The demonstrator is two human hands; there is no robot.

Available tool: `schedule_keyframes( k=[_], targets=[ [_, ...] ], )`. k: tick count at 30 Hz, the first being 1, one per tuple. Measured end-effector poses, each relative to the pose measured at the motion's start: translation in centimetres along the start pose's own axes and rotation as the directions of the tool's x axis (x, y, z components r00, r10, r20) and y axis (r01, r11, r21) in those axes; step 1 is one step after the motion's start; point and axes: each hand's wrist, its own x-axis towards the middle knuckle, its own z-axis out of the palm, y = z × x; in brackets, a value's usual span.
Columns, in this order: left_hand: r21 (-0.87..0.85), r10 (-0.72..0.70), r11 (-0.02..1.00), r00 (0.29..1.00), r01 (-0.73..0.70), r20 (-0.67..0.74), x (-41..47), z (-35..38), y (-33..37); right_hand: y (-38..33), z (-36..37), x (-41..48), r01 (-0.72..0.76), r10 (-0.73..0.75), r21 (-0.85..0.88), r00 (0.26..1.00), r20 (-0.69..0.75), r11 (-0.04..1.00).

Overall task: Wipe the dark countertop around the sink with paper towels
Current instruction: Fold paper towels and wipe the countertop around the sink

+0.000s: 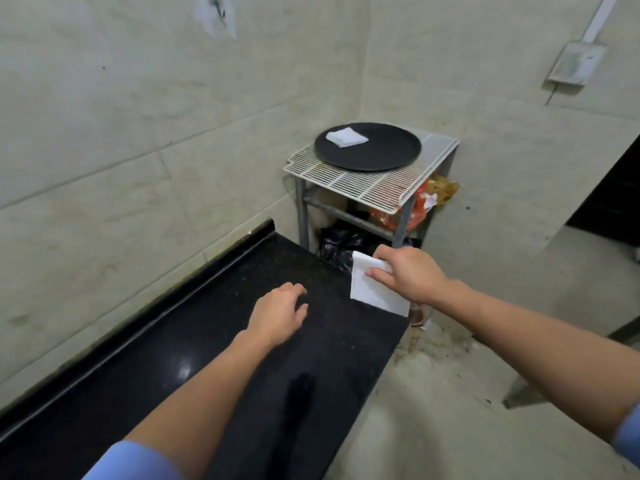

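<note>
Dark polished stone tabletop runs from lower left up to frame centre. It's speckled, glossy, w/ a light reflection near the bottom and a raised lip along the pale tiled wall. No sink in view. Grubby concrete-looking floor sits to the right of it.

Two bare forearms w/ blue sleeves reach in from the bottom corners. Left hand is at mid-frame over the stone, fingers loosely bent and a little apart, holding nothing; can't tell if it touches or hovers. Right hand, right of centre, pinches a folded white paper towel between thumb and fingers. The towel is a soft flat square, right at the tabletop's far right corner, its lower edge by the rim.

Step in hand, as I read it: wiping the end corner and edge. Next move probably calls for laying the towel flat and pressing w/ a spread palm, sweeping back along the stone — thin paper, so it may bunch or tear if dragged by one corner.

Beyond the corner is a black bin bag, then a metal stand topped by a white wire rack, w/ orange wrappers stuffed under it. On the rack is a round matte black tray w/ spare folded towels. Upper right — a grey wall box.
</note>
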Motion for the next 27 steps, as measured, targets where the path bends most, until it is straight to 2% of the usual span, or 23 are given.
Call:
schedule_keyframes(
  k=[6,10,14,18,23,27],
  targets=[
    [-0.009,0.078,0.997,0.996,-0.078,-0.053,10.4,-1.8,2.0,7.2,-5.5,8.0,-0.020,0.019,-0.007,0.988,-0.150,1.000],
    [-0.021,0.059,0.998,0.994,-0.061,-0.093,16.1,-1.8,2.9,11.8,-7.8,14.9,-0.021,0.016,-0.027,0.985,-0.169,0.999],
    [-0.004,0.011,1.000,0.993,-0.011,-0.116,21.8,-1.4,4.1,17.0,-8.5,22.5,0.036,-0.036,-0.007,0.995,-0.090,0.999],
    [-0.010,-0.079,0.997,0.980,0.078,-0.184,28.5,-0.7,5.8,22.0,-8.2,29.4,0.140,-0.145,0.061,0.986,0.080,0.988],
    [-0.030,-0.178,0.984,0.958,0.176,-0.223,36.7,-0.3,8.1,26.0,-8.2,36.0,0.261,-0.297,0.169,0.922,0.250,0.950],
    [0.014,-0.250,0.965,0.934,0.263,-0.256,40.9,0.0,8.8,27.3,-7.1,41.3,0.357,-0.387,0.150,0.848,0.362,0.922]
  ],
)
